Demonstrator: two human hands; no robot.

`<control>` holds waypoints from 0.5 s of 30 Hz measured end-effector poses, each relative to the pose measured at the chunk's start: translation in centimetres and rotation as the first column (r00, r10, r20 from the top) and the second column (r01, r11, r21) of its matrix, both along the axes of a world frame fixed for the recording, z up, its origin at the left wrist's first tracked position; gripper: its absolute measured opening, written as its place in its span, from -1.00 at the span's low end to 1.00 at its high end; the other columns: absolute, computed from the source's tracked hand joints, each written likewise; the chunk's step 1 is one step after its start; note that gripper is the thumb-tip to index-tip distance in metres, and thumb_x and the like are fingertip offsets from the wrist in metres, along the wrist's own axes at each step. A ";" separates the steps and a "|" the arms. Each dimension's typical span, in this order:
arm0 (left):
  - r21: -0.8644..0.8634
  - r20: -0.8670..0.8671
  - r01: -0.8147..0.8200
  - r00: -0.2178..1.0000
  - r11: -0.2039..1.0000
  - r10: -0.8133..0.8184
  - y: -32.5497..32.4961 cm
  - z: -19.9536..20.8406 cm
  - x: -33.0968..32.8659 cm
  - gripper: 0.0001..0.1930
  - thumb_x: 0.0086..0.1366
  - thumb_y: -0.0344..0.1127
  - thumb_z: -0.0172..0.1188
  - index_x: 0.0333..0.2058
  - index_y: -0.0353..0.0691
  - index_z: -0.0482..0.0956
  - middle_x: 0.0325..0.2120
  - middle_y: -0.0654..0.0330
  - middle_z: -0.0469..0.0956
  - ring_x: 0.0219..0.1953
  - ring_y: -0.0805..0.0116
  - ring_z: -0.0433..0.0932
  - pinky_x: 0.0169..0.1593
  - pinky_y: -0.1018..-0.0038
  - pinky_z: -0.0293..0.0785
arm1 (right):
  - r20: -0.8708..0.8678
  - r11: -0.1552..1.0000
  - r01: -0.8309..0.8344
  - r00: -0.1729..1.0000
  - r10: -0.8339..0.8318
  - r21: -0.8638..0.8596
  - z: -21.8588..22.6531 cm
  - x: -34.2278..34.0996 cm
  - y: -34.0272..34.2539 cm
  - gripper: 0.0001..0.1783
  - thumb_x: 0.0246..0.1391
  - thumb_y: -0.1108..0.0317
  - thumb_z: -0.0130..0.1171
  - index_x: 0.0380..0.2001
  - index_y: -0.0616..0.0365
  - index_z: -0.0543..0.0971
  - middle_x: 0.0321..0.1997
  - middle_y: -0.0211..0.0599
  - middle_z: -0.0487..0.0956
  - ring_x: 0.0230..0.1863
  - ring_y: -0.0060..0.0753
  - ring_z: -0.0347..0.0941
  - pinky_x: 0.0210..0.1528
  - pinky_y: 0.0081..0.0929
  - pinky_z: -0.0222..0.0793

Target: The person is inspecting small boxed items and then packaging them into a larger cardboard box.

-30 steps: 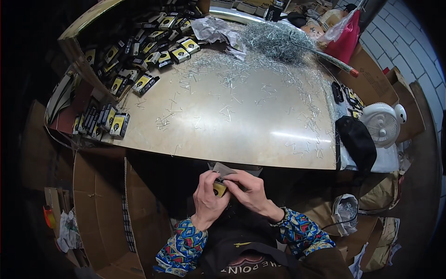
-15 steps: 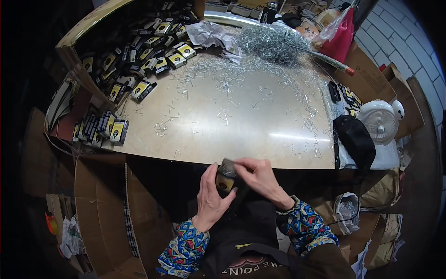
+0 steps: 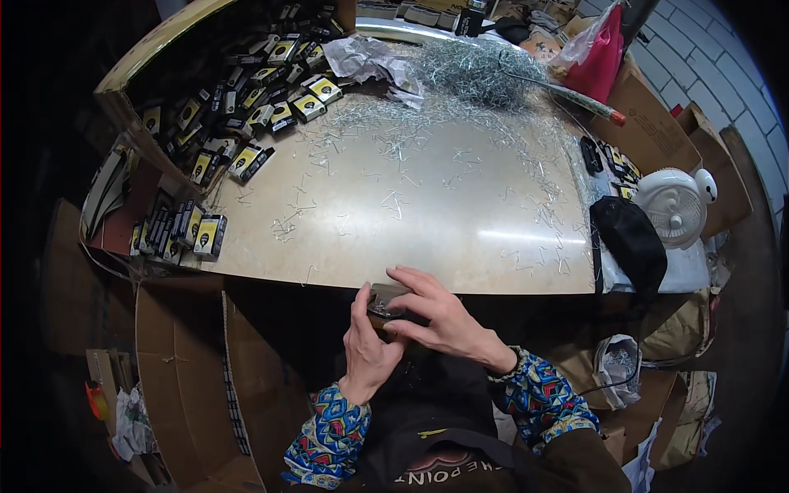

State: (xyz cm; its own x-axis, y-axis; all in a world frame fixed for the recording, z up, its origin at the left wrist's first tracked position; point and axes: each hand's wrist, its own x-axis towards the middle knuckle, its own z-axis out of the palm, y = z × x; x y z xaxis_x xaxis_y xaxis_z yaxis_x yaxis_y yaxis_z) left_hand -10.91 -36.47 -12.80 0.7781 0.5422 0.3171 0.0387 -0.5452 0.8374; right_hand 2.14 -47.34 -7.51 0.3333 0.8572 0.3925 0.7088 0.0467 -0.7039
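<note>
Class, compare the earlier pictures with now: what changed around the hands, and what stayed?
The right hand has moved left since the previous picture, its fingers now spread over the small box, whose yellow face is mostly hidden; whether they touch it is unclear. The left hand still holds the box. The wire heap, piled boxes and white fan stay as they were.

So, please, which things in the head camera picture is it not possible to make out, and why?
All in the head view:
Small box: left fingers and right fingers hide much of its sides.
Wire pile: single pieces too small and tangled to count.
Upper left carton: its far part is cut off by the top edge.
</note>
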 end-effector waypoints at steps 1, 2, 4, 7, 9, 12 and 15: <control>-0.051 -0.021 -0.001 1.000 0.999 0.000 -0.2 0.4 -0.1 -0.11 0.03 -0.37 0.42 0.26 -0.27 0.05 0.02 -0.19 0.41 -0.07 -0.19 0.55 -0.08 0.18 0.55 | -0.002 1.000 0.000 1.000 0.000 -0.001 0.0 0.0 -0.1 -0.66 -0.01 0.32 0.37 -0.16 0.22 0.59 0.24 0.02 0.41 0.23 0.06 0.35 0.17 -0.21 0.36; -0.052 -0.023 0.000 1.000 0.999 -0.001 -0.2 0.6 -0.1 -0.11 0.03 -0.37 0.42 0.26 -0.27 0.05 0.02 -0.19 0.41 -0.07 -0.19 0.55 -0.08 0.18 0.55 | -0.092 0.996 0.079 0.993 -0.075 0.042 0.0 -0.1 -0.4 -0.64 -0.02 0.34 0.38 -0.14 0.22 0.60 0.20 0.02 0.44 0.18 0.04 0.39 0.13 -0.23 0.39; -0.050 0.034 -0.040 0.999 0.998 0.042 -0.2 1.0 0.1 -0.11 0.03 -0.37 0.42 0.26 -0.26 0.04 0.01 -0.17 0.42 -0.09 -0.17 0.56 -0.11 0.19 0.56 | -0.184 0.984 0.162 0.972 -0.146 0.075 -0.1 -0.3 -0.7 -0.62 -0.04 0.36 0.39 -0.12 0.22 0.60 0.16 0.02 0.48 0.14 0.03 0.44 0.09 -0.25 0.43; -0.008 0.065 -0.027 0.998 1.000 0.028 -0.3 0.2 0.2 -0.17 0.03 -0.40 0.40 0.21 -0.24 0.09 -0.02 -0.15 0.43 -0.13 -0.16 0.57 -0.14 0.19 0.57 | -0.146 0.990 0.136 0.981 -0.132 0.021 -1.1 -1.6 -0.8 -0.63 -0.03 0.36 0.37 -0.13 0.25 0.59 0.01 0.02 0.54 -0.01 -0.02 0.51 -0.06 -0.29 0.50; 0.021 0.092 -0.022 0.996 1.000 0.020 -0.6 0.2 0.1 -0.27 0.03 -0.44 0.37 0.15 -0.21 0.16 -0.05 -0.12 0.43 -0.14 -0.15 0.57 -0.17 0.22 0.58 | -0.233 0.990 0.139 0.963 -0.137 -0.009 -1.4 -2.5 -0.7 -0.65 -0.03 0.39 0.36 -0.14 0.25 0.60 -0.06 -0.03 0.56 -0.20 -0.11 0.57 -0.22 -0.38 0.53; 0.145 0.137 -0.016 0.991 0.989 -0.004 -0.6 0.8 0.6 -0.32 0.03 -0.44 0.37 0.11 -0.21 0.21 -0.04 -0.11 0.42 -0.14 -0.13 0.57 -0.18 0.23 0.58 | -0.286 0.981 0.192 0.942 -0.174 0.033 -2.0 -3.0 -0.6 -0.67 -0.03 0.45 0.37 -0.14 0.28 0.60 -0.05 -0.04 0.57 -0.25 -0.23 0.60 -0.27 -0.46 0.54; 0.131 0.156 -0.036 0.988 0.991 0.015 -0.5 0.8 0.6 -0.36 0.03 -0.44 0.36 0.07 -0.22 0.24 -0.04 -0.11 0.42 -0.12 -0.11 0.56 -0.17 0.24 0.58 | -0.287 0.949 0.280 0.930 -0.231 0.144 -1.6 -3.6 -0.3 -0.63 -0.02 0.50 0.37 -0.10 0.30 0.59 -0.01 -0.02 0.58 -0.18 -0.29 0.62 -0.21 -0.50 0.55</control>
